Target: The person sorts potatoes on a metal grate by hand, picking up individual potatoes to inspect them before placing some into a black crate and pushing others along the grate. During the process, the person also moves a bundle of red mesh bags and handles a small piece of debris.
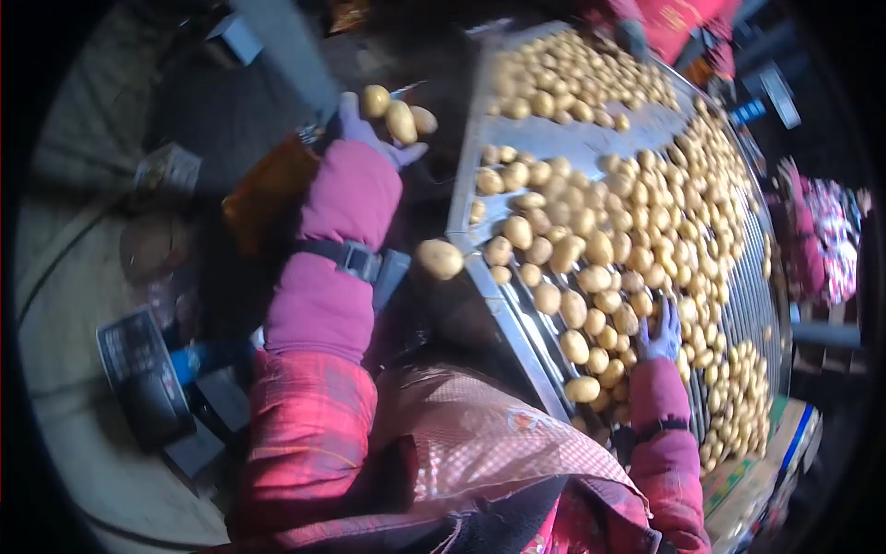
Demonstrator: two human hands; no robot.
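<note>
My left hand (369, 134), in a purple glove, is off the table's left side with its fingers apart and several potatoes (400, 121) at its palm and fingers; whether they rest in it or are in the air is unclear. Another potato (440, 259) is beside the left forearm, past the metal table's edge (506, 319). On the right, my right hand (662, 334), also gloved, lies with spread fingers among the many potatoes (600, 249) on the slatted table surface.
A person in red (674, 23) stands at the table's far end, and another in patterned clothing (829, 235) is at the right. Sacks (757, 485) lie at the lower right. At left are an orange bag (268, 189) and a dark box (143, 374).
</note>
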